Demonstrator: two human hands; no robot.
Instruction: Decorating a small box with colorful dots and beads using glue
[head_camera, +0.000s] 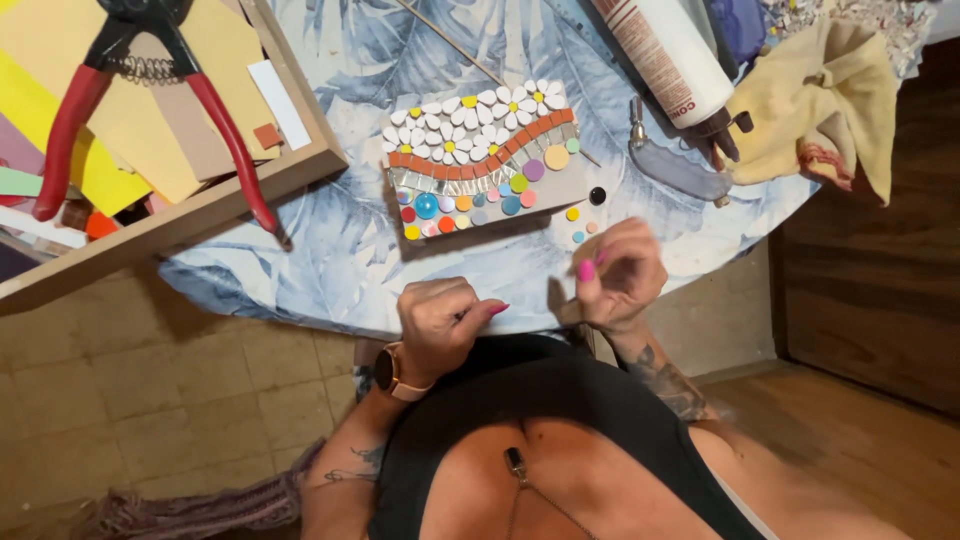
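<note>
A small mosaic panel (480, 165) lies on the round table with a blue leaf-pattern cloth (340, 250). It carries white petal flowers, an orange wavy band, mirror strips and coloured round dots. My left hand (445, 325), with a watch on its wrist, rests curled at the table's near edge, fingers closed. My right hand (615, 275) hovers just below the panel's right corner with fingertips pinched together. Whether it holds a piece is hidden. Loose round dots (578, 225) and a black dot (597, 195) lie beside it.
A wooden tray (200, 205) at the left holds coloured sheets and red-handled nippers (150, 90). At the far right lie a white glue cartridge (665, 60), a grey glass cutter (675, 165) and a yellow cloth (830, 100). A thin stick (450, 42) lies beyond the panel.
</note>
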